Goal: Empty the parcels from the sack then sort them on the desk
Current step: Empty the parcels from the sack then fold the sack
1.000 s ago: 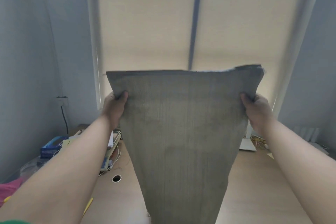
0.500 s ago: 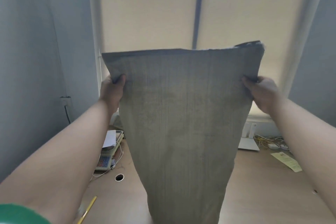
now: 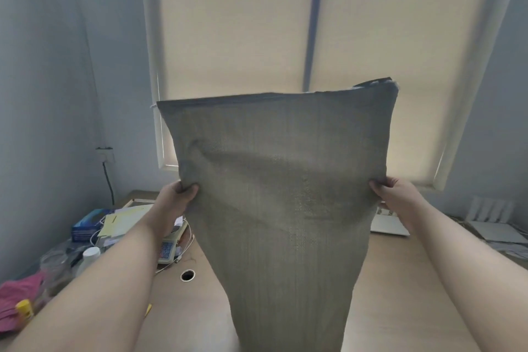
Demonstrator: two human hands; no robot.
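The left hand (image 3: 177, 197) and right hand (image 3: 395, 194) are pinching the sack (image 3: 280, 194) by its sides and dropping from their raised position toward the desk (image 3: 400, 294), probably shaking parcels out.

No legible txt; print on blue box (image 3: 85, 226) too blurred.
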